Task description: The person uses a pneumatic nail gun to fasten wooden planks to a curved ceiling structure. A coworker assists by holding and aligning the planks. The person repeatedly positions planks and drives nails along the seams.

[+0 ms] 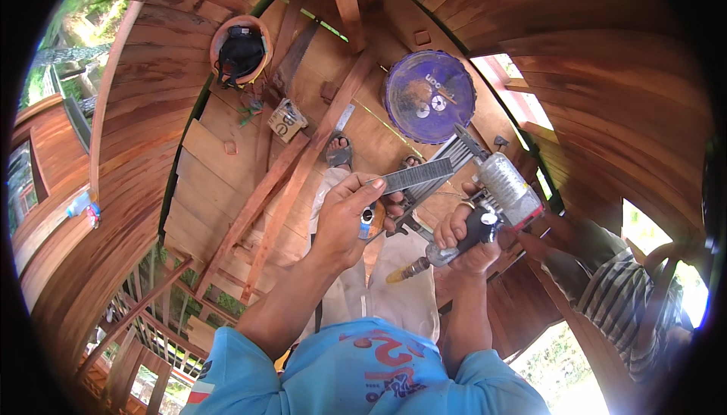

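My left hand (344,214) pinches a flat grey strip of nails (418,176) between thumb and fingers. It holds the strip over the long metal magazine (432,194) of a pneumatic nail gun (512,180). My right hand (471,239) is wrapped round the gun's black handle, with the silver body and its red-edged cap to the right. A brass-coloured hose fitting (409,269) hangs from the handle's end toward my lap. Whether the strip touches the magazine I cannot tell.
A round purple lid or bucket (430,95) stands ahead, with a small printed box (288,120) to its left. An orange container (241,50) holds a black item. Wooden beams (284,195) cross the plank floor. Another person in a striped shirt (632,297) is close on my right.
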The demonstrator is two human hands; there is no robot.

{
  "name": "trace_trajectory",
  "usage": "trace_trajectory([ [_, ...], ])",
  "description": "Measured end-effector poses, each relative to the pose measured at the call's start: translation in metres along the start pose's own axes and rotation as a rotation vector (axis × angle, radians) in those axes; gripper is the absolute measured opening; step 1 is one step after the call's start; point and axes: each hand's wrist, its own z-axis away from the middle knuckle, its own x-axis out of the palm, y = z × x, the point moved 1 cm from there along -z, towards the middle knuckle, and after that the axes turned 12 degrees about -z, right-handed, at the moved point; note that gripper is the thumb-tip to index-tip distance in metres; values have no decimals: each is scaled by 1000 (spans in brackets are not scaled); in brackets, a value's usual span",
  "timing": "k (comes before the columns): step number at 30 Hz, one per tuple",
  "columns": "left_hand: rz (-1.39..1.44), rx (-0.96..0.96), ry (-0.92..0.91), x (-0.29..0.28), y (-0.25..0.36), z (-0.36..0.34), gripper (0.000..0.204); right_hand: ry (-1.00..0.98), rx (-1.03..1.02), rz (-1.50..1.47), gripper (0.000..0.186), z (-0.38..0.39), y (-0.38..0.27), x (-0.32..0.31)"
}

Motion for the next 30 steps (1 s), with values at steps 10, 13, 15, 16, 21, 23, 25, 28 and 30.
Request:
trace_trajectory([
  [10,92,-49,-23,59,-39,56,22,-15,37,54,84,50,-47,44],
  [13,98,-83,-46,73,-46,72,28,-51,19,56,80,64,-54,54],
  [15,89,-95,-32,85,-47,75,32,-76,7,53,73,66,-63,57],
  [16,53,-91,-75,89,-45,76,34,-87,1,40,74,68,-65,58],
  [21,-95,-170,-128,93,-38,83,40,-249,-10,32,73,80,-71,64],
  [23,-68,-191,-175,91,-36,89,38,-135,2,61,93,85,-75,65],
  [25,-107,-190,-181,89,-35,98,36,-98,19,89,102,89,-78,67],
  [28,-241,-133,-166,90,-30,110,32,-132,27,70,101,95,-79,71],
  [30,-310,-109,-128,91,-28,114,30,-117,12,67,100,98,-79,73],
])
